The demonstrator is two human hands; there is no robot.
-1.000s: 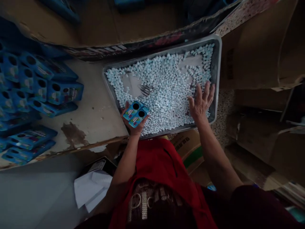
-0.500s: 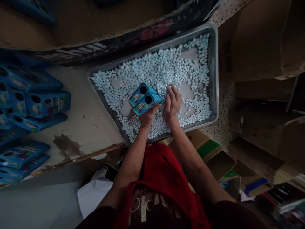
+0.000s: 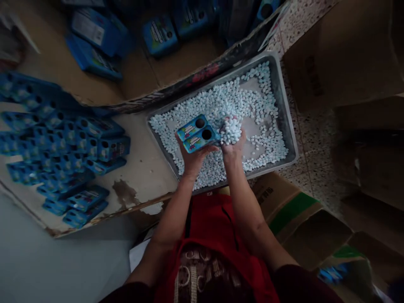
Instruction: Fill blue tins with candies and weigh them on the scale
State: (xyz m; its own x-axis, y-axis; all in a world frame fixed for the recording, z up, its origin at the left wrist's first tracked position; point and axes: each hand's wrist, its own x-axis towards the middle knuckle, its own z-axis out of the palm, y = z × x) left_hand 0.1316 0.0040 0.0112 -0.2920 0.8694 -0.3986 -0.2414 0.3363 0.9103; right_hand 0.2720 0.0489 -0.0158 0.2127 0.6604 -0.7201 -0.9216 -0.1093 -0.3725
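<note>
Far left, on the tabletop (image 3: 139,168): big pile of blue boxes (image 3: 59,139), each w/ a round hole in the face, stacked in rough rows out to the tabletop's front edge. A dark stain (image 3: 124,191) sits on the bare surface just right of the pile. Behind the tabletop, upper left, an open cardboard carton (image 3: 142,75) holds more blue packs (image 3: 94,38), lying loose at diff angles.

Centre: left hand (image 3: 192,158) is raised over the near-left part of the metal tray (image 3: 285,122). Its fingers are wrapped round two blue boxes (image 3: 197,132), held side by side & touching, holes facing up toward the camera, labels visible but too small to read. Thumb and fingertips clamp the pair from below and the sides.

Just right of that, touching or nearly touching the boxes: right hand (image 3: 232,143), palm up, fingers cupped together round a heap of pale blue-white candies (image 3: 230,128). Heap sits right beside the hole of the nearer box.

The tray lies tilted across the tabletop's right end, partly overhanging it; filled w/ a loose layer of the same candies, w/ a few bare patches of metal showing, esp. right of the hands.

Right: speckled floor (image 3: 307,126), brown cardboard boxes (image 3: 344,54) at top right, and a carton w/ green print (image 3: 290,206) below the tray. Bottom centre: the person's red garment (image 3: 214,235).
</note>
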